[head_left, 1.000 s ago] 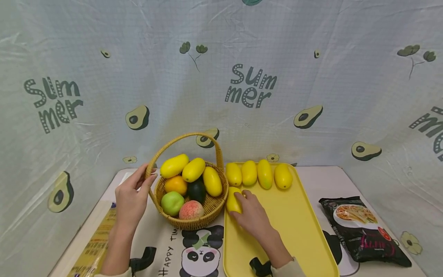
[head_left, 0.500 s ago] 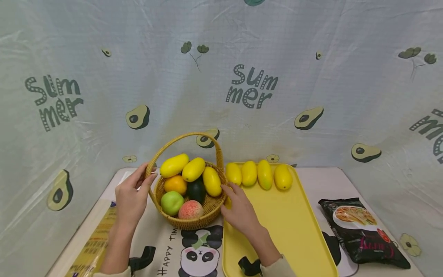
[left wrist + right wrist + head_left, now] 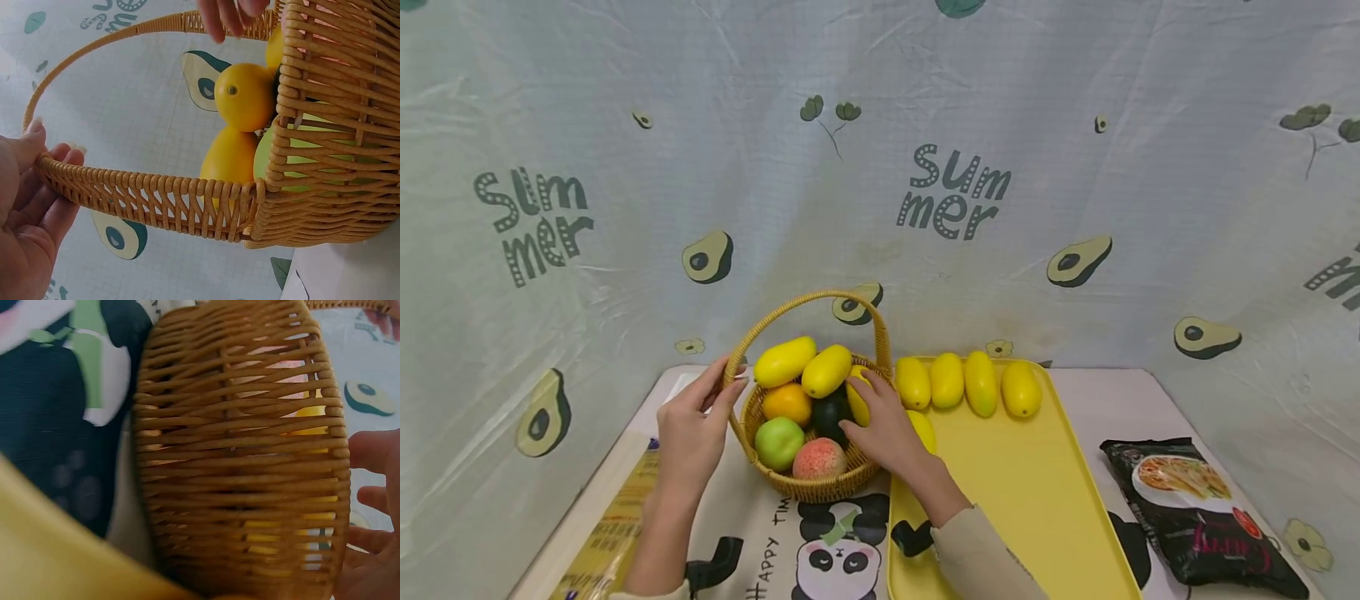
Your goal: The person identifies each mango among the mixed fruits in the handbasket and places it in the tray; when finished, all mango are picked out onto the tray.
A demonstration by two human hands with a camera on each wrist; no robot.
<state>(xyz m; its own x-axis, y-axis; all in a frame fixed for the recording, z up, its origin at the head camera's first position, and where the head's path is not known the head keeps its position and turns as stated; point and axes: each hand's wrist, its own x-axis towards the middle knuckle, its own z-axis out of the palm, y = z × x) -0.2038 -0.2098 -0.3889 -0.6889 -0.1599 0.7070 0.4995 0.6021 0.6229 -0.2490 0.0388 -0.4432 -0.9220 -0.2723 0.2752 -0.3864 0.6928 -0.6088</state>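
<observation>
Head view: left hand pinches the handle of the basket, right hand spread loosely over a yellow fruit inside the basket's right side, contact unclear; likely a reach-to-grasp step, next move calling for closing round it.

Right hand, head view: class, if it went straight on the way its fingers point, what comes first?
Probably the covered yellow fruit partly beneath the right hand, in the basket. Depth is unclear; passing over that, it would likely meet the neighbouring yellow fruit.
</observation>
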